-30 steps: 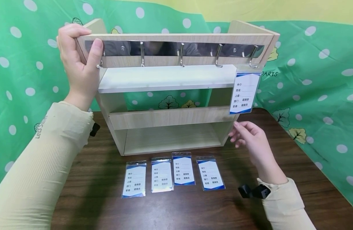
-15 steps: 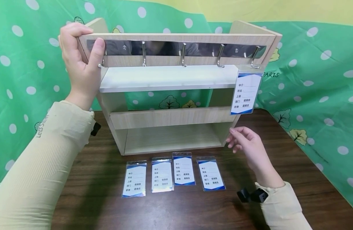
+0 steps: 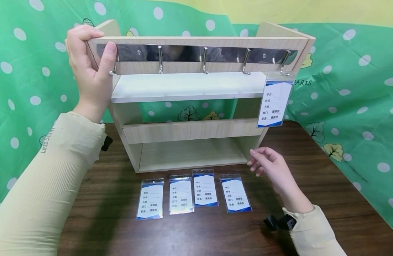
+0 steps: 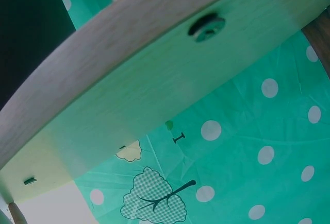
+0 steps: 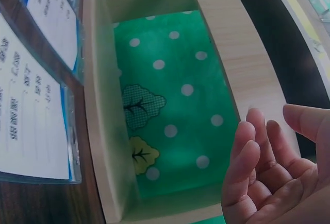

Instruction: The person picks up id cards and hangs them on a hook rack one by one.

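Note:
My left hand point(image 3: 92, 76) grips the top left corner of a pale wooden shelf rack point(image 3: 193, 131), thumb on its front board. From the rightmost metal hook point(image 3: 284, 64) hangs a clear badge holder point(image 3: 274, 103) with a blue and white card. Below it, my right hand point(image 3: 271, 170) floats in front of the rack's lower right corner, apart from everything. In the right wrist view the fingers point(image 5: 242, 167) are loosely bent around nothing. Several matching badge holders lie in a row before the rack; the one nearest this hand is at the right end point(image 3: 236, 193).
A mirrored strip point(image 3: 180, 54) with several hooks runs along the top board. The rack has a white upper shelf point(image 3: 187, 87) and an open lower compartment point(image 3: 190, 153). It stands on a dark wooden table point(image 3: 196, 234). Green dotted cloth point(image 3: 353, 106) hangs behind and at the sides.
My right hand has moved down and slightly left, away from the hanging badge holder and toward those on the table. The left hand keeps its grip on the rack.

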`<state>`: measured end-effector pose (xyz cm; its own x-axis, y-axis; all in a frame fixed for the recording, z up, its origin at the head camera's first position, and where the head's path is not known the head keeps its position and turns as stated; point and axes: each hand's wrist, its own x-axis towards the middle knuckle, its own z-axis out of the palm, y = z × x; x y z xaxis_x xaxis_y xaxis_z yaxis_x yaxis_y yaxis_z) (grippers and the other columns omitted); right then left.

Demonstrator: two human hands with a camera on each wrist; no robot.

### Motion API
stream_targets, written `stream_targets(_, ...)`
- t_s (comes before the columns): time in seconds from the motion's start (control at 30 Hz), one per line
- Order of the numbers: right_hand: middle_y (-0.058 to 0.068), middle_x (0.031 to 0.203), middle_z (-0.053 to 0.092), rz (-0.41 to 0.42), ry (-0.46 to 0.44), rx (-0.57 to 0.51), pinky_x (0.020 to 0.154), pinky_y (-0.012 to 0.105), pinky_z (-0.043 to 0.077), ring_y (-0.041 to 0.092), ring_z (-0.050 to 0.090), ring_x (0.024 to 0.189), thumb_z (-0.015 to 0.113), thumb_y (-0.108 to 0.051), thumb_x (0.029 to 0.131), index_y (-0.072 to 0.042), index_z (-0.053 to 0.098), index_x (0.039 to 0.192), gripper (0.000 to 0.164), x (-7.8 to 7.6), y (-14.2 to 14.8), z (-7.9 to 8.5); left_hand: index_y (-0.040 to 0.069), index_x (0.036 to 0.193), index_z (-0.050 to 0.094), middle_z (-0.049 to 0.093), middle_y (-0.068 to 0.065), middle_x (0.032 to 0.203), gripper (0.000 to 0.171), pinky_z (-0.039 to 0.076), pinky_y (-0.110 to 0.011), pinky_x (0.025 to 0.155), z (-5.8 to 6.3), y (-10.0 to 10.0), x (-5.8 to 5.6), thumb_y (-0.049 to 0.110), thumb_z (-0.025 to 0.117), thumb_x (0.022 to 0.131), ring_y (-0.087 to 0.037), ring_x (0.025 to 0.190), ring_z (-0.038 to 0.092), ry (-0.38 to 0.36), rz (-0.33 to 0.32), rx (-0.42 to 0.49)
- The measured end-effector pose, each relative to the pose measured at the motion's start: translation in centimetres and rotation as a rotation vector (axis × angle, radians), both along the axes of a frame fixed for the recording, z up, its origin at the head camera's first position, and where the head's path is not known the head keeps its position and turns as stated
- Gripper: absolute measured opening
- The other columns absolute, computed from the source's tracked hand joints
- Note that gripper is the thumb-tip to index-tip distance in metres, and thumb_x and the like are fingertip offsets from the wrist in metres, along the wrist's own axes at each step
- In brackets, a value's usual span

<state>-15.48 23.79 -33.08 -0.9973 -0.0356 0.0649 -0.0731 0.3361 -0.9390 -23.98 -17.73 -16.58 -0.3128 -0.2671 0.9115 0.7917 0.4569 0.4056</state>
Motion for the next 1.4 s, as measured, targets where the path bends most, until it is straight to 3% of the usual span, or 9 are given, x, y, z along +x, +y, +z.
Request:
stream_targets(0.33,-0.006,0.078,0.066,0.044,-0.034,0.055,0.059,0.03,0.055,0.014,0.064,0.068,0.055,-0.029,0.1,0.006,0.056,0.112,0.037,0.3,0.4,-1.2,0.015,0.099,0.062,0.051,0.019,0.102,0.029,0.03,-0.022,0.104,0.2,0.1,0.0,0.034,0.057,0.078,-0.008,0.112,0.046,0.018,-0.019,0.018)
stream_targets(1.07,0.016,0.099,0.071,0.144,-0.114,0.23,0.065,0.031,0.056,0.017,0.064,0.08,0.06,-0.025,0.097,0.004,0.061,0.116,0.035,0.5,0.6,-2.8,0.017,0.099,0.062,0.051,0.018,0.102,0.028,0.031,-0.022,0.105,0.2,0.2,0.1,0.034,0.056,0.078,-0.008,0.112,0.046,0.009,-0.022,0.019)
stream_targets(1.4,0.017,0.102,0.068,0.18,-0.154,0.314,0.068,0.033,0.055,0.024,0.063,0.084,0.067,-0.026,0.092,0.007,0.059,0.12,0.044,-0.6,1.2,-4.1,0.014,0.099,0.062,0.051,0.018,0.102,0.03,0.03,-0.022,0.105,0.0,0.2,0.0,0.034,0.056,0.078,-0.008,0.112,0.045,0.009,-0.033,0.017)
